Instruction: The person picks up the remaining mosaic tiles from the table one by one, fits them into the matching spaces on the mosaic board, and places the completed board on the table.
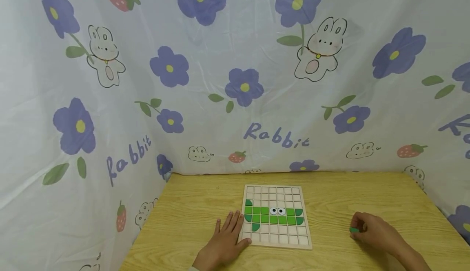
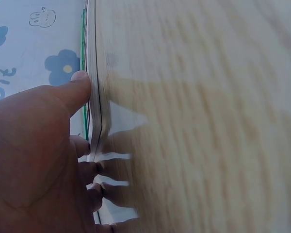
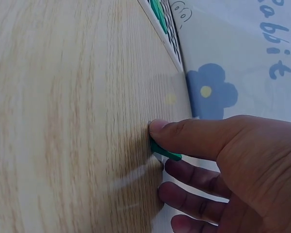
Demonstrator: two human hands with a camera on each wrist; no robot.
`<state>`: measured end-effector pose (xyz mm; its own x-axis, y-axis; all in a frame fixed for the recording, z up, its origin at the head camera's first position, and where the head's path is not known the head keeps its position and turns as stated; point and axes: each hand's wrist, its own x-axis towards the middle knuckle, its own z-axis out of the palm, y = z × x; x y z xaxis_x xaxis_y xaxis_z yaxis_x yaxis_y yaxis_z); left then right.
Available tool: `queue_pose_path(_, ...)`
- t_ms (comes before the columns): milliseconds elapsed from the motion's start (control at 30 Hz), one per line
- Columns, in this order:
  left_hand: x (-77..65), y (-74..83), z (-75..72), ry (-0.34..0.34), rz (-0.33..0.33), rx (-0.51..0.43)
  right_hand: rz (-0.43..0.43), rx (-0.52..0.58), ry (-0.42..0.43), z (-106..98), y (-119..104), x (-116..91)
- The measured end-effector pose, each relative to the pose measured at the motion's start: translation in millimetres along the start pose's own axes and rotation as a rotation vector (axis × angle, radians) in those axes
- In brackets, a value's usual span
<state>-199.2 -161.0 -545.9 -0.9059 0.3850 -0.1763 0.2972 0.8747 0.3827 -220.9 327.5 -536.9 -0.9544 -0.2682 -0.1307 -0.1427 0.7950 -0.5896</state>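
Observation:
A square wooden grid board (image 1: pixel 277 238) lies on the table, holding green tiles (image 1: pixel 262 218) in two rows with darker green rounded pieces at the ends and corners. Two white eye tiles (image 1: pixel 277 211) sit in the upper row. My left hand (image 1: pixel 224 242) lies flat with fingers spread, its fingertips and thumb touching the board's left edge. Well to the right of the board, my right hand (image 1: pixel 378 232) pinches a small dark green tile (image 3: pixel 166 151) between thumb and fingers, low at the tabletop. The fingers partly cover this tile, so its full shape is hidden.
The wood-grain table (image 1: pixel 198 193) ends at the back against a white curtain (image 1: pixel 209 140) printed with purple flowers, rabbits and strawberries. The curtain also hangs along the left and right sides.

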Motion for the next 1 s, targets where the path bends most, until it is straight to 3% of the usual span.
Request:
queue_pose_path(367,1.3,-2.3,4.6,0.009,-0.004,0.015,-0.112,-0.01,0.031,4.4,8.0,3.1)
queue_pose_path(533,1.1,-2.1,5.8,0.017,-0.003,0.018,-0.124,-0.013,0.074,7.3,9.0,8.8)
queue_pose_path(767,1.2,-2.7,6.5,0.015,-0.003,0.015,-0.152,-0.032,0.18,10.1,-3.1,17.0)
queue_pose_path(1000,1.7,-2.8,6.6,0.021,0.001,0.017,-0.182,0.037,0.16,12.6,-22.1,28.5)
